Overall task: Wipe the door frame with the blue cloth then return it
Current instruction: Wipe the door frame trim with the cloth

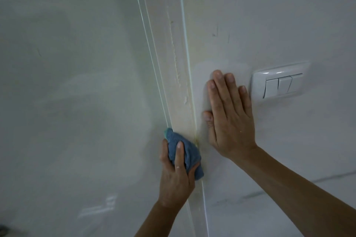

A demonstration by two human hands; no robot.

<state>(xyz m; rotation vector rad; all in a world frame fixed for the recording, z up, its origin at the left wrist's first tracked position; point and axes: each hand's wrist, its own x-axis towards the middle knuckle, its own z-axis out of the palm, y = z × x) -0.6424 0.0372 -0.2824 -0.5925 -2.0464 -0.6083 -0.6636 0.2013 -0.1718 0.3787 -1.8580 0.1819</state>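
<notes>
A person's two bare hands work at a white door frame (173, 63), seen from above and close up. The frame runs as a long vertical strip, tilted slightly in the wide-angle view, with raised ridges along its left edge. Its paint is yellowed, and a rough, flaking line runs down the middle, with chipped spots lower down.

The left hand (176, 175) grips a blue cloth (189, 153), with the fingers curled over it and the thumb tucked under its lower edge. The cloth is bunched into a soft wad with a fine woven texture. It is dusty blue, with a lighter teal corner poking out at the top. It is pressed against the lower part of the frame, covering the strip from its left ridges to its right edge.

The right hand (229, 119) lies flat on the wall (269, 15) just right of the frame, palm down, with the fingers straight, close together and pointing up. It holds nothing. Just beside its little finger sits a white light switch (279, 82) with three rockers.

Left of the frame is a glossy white panel (67, 82) with faint reflections. The wall shows a few small dark scuffs above the right hand.
</notes>
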